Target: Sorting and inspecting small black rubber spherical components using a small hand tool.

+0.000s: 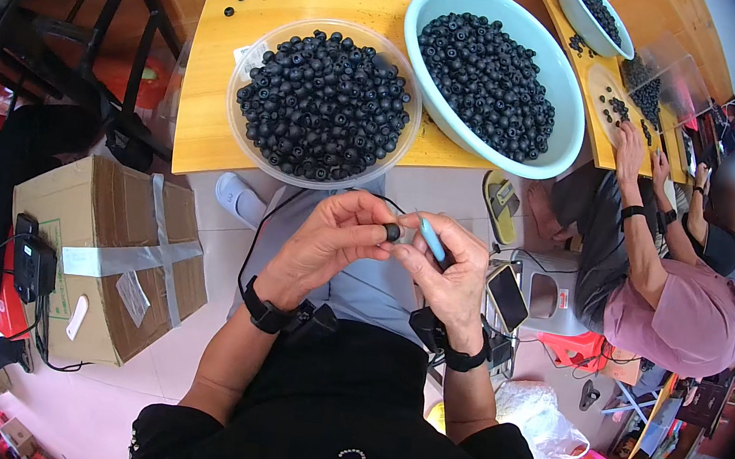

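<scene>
My left hand (pixel 342 237) is closed, pinching a small round black piece (pixel 392 232) between thumb and fingertips. Close against it, my right hand (pixel 446 265) grips a slim tool with a light blue and black handle (pixel 429 236); its working tip is too small to make out. Both hands meet over my lap, just in front of the table edge. A clear round tub (pixel 240 130) heaped with similar black pieces, some showing a hole, stands nearest my hands. Right of it, a light blue basin (pixel 557 153) holds many more.
The yellow table (pixel 211 97) carries two loose black pieces at its left. A taped cardboard box (pixel 116 258) stands on the floor to my left. At right, a co-worker (pixel 678 314) handles black pieces at another table (pixel 600 148). A plastic bag (pixel 538 421) lies on the lower right.
</scene>
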Demonstrator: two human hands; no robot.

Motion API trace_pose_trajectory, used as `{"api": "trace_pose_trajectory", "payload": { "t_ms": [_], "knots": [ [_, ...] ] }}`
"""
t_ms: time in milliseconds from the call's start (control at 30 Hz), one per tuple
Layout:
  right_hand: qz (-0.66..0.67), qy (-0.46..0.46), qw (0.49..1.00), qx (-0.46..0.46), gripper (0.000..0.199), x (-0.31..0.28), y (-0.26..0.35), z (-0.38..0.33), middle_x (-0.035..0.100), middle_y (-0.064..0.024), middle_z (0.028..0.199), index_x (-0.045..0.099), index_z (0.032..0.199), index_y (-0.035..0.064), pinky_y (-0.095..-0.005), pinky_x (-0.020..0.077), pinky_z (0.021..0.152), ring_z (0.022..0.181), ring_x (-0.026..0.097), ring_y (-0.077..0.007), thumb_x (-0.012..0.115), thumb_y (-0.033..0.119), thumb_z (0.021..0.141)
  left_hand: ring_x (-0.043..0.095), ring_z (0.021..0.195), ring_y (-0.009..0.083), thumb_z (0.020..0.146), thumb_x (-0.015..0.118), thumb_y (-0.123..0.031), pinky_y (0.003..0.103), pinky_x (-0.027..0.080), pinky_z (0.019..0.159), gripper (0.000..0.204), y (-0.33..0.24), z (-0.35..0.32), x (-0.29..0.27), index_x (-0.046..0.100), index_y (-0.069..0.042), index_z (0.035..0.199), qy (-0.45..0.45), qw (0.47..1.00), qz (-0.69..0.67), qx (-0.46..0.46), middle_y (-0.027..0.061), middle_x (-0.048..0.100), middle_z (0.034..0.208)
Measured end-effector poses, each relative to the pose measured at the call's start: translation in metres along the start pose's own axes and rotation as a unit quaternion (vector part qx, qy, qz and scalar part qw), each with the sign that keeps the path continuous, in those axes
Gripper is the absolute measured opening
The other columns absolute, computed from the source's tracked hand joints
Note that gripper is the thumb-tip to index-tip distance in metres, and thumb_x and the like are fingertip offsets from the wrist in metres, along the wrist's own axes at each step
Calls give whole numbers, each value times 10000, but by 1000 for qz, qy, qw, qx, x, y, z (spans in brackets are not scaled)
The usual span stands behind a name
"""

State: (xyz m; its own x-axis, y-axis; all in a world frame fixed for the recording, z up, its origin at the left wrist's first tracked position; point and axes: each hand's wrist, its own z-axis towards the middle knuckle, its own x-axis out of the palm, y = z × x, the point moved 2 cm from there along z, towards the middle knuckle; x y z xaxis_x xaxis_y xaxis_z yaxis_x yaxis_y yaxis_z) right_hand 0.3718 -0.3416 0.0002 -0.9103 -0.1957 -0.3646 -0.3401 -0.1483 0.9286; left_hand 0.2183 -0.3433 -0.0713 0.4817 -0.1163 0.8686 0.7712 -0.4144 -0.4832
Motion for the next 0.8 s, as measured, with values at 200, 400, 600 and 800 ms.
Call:
{"api": "trace_pose_trajectory", "payload": {
  "t_ms": [200, 400, 600, 800],
  "knots": [
    [59, 6, 998, 9, 170, 8, -13, 3, 555, -3, 691, 650, 888, 6, -201, 374, 565, 617, 467, -53, 720, 61, 743, 642, 789, 125, 818, 628, 1, 241, 559, 714, 119, -3, -1, -2, 588, -20, 928, 10, 1000, 23, 0, 55, 624, 900],
    [222, 18, 969, 103, 92, 9, -13, 5, 564, 34, 725, 653, 865, 20, -202, 376, 570, 643, 457, -33, 695, 54, 789, 644, 756, 133, 814, 632, 1, 244, 550, 694, 109, -4, 0, -2, 576, -27, 903, 16, 999, 37, -21, 54, 617, 899],
    [18, 30, 999, -12, 238, 9, -5, 6, 537, -17, 681, 648, 914, 18, -235, 390, 548, 618, 495, -83, 745, 58, 700, 597, 822, 110, 812, 613, 20, 241, 520, 706, 128, 1, 1, -5, 546, -34, 907, 4, 999, 38, -5, 52, 611, 894],
    [-49, 36, 998, 17, 225, -14, 7, 14, 578, -28, 687, 655, 922, 8, -239, 421, 549, 618, 520, -77, 720, 60, 713, 603, 823, 124, 828, 611, -15, 259, 524, 715, 162, -1, 0, 1, 556, -51, 976, -3, 999, 39, -21, 66, 578, 1031]
  ]
}}
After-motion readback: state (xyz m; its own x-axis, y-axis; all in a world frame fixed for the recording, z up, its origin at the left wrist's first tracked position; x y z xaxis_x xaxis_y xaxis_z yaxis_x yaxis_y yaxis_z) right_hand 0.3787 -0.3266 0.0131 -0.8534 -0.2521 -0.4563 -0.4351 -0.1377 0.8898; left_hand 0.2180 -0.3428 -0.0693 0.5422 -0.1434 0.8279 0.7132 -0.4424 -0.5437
